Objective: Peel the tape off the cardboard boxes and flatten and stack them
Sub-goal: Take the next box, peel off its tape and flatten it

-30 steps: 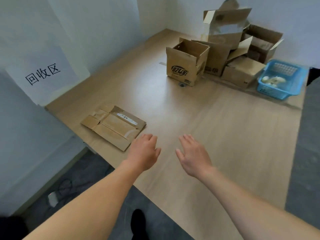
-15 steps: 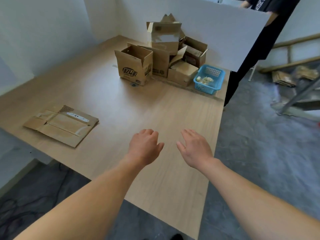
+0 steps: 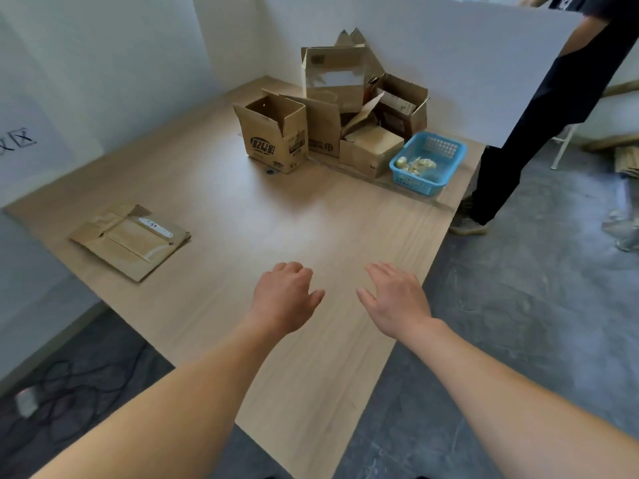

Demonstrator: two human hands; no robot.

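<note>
A flattened cardboard box (image 3: 129, 238) lies at the left of the wooden table (image 3: 242, 202). Far back stands a cluster of several cardboard boxes: an open one with a black logo (image 3: 273, 133) in front, a tall one with shiny tape (image 3: 333, 77) behind it, a small closed one (image 3: 370, 148) to the right. My left hand (image 3: 285, 299) and my right hand (image 3: 396, 299) hover side by side over the near part of the table, palms down, fingers relaxed, holding nothing.
A blue plastic basket (image 3: 446, 167) with crumpled tape bits sits right of the boxes. A person in dark clothes (image 3: 539, 115) stands at the table's far right corner behind a white panel (image 3: 484, 70). Cables and a power strip (image 3: 26, 402) lie on the floor at left.
The view has swung right, then slightly back left; the boxes now appear nearer the centre. Both hands keep the same hovering pose with nothing in them.
</note>
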